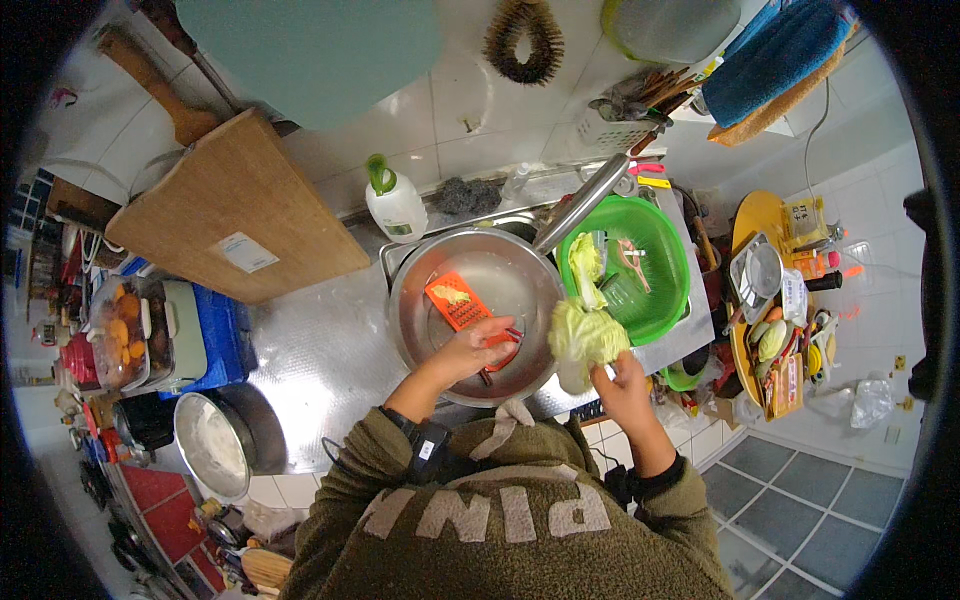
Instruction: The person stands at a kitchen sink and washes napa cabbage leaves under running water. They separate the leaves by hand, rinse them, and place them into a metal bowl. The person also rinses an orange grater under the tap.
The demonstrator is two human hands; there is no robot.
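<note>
A steel basin (480,244) stands in the sink, with an orange grater (459,304) lying in it and a pale yellow vegetable scrap on the grater. My left hand (484,341) is over the grater's lower end, at a dark red peeler-like tool (513,334); whether it grips either is unclear. With my right hand (619,379) I hold leafy cabbage (589,337) by its end, between the basin and a green plastic basket (679,300). The basket holds more cabbage leaf (586,262) and a pink peeler (634,262). A faucet (585,202) reaches over the basin's rim.
A wooden cutting board (240,202) leans at the left, above the steel counter (315,360). A white bottle (397,206) and a steel-wool scrubber (466,196) stand behind the basin. Another metal bowl (214,446) is at lower left. A yellow round table (742,217) with vegetables is at the right.
</note>
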